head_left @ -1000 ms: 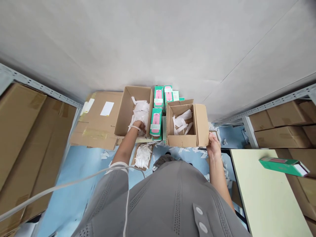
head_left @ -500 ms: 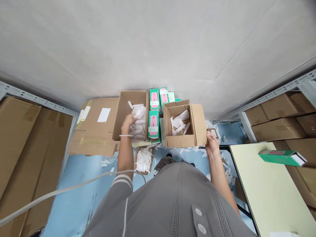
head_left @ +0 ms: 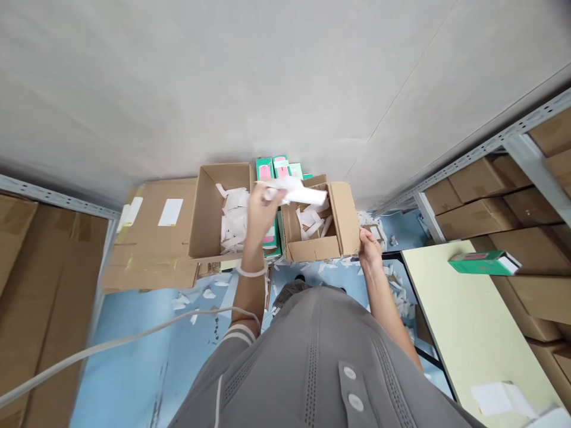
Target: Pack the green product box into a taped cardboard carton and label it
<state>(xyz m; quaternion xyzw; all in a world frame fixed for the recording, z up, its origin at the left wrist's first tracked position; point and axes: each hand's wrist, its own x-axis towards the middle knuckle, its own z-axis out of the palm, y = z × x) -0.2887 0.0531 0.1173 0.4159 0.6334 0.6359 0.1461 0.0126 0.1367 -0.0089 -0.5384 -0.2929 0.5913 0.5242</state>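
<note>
Over corrugated carton [head_left: 314, 248] | left hand [head_left: 261, 208]: white paper strip [head_left: 297, 191] | right hand [head_left: 370, 251]: rim [head_left: 357, 245]

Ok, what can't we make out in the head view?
Green cartons: lower parts hidden by the left hand and cardboard box.
White paper in that hand: blurred, shape unclear; it hides the fingers.
Print on the lone carton on the table: too small to read.
</note>
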